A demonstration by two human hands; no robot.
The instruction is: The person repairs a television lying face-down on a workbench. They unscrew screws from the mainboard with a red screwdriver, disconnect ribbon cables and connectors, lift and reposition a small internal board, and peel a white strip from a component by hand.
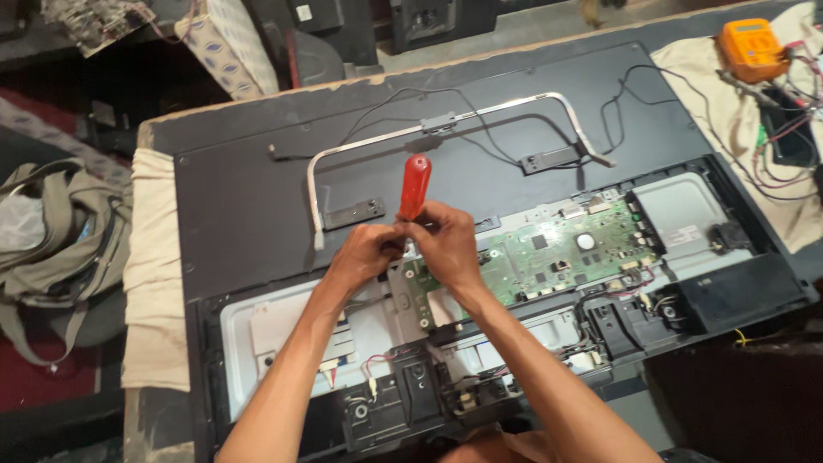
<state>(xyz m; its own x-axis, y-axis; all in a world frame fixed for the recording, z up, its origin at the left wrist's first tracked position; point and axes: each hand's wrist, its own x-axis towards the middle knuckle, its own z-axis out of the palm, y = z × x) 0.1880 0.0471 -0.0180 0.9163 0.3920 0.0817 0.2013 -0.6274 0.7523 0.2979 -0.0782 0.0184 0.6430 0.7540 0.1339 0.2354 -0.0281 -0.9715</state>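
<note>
Left hand [364, 250] and right hand [446, 244] are both gripping closed around red-handled screwdriver [414, 187] | standing upright over green circuit board [549, 257] | open flat television back [257, 206] lying on surface.

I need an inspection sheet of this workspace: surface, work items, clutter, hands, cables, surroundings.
Surface: workbench carrying an opened flat television, back panel off.
Work items: red-handled screwdriver upright at the green circuit board.
Clutter: orange meter on a cloth.
Hands: left hand and right hand both grip the screwdriver.
Cables: black wires across the panel.
Surroundings: grey bag at left.
</note>
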